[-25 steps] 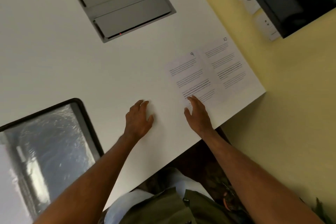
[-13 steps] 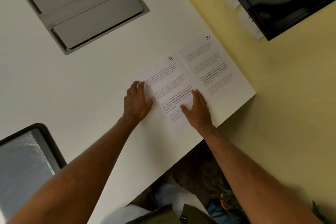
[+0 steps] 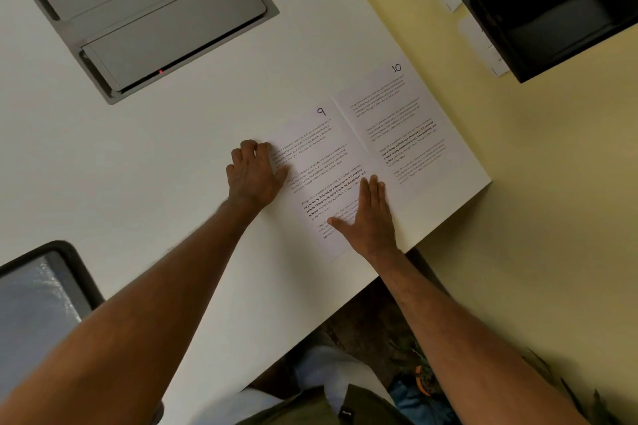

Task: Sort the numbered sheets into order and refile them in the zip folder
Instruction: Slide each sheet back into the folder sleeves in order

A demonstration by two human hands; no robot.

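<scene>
1. Head view: sheet 9 (image 3: 321,162) and sheet 10 (image 3: 404,124) lie side by side, printed side up, at the table (image 3: 172,183) corner's right edge.
2. My left hand (image 3: 253,176) curls its fingertips at sheet 9's left edge; whether it grasps the paper I cannot tell. My right hand (image 3: 371,217) presses flat, fingers straight, on sheet 9.
3. The zip folder (image 3: 34,304) lies far left; a grey hatch (image 3: 148,17) is set in the table above.

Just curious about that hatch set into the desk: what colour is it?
The hatch is plain grey, with a small red light at its lower edge; the head view shows it.
</scene>
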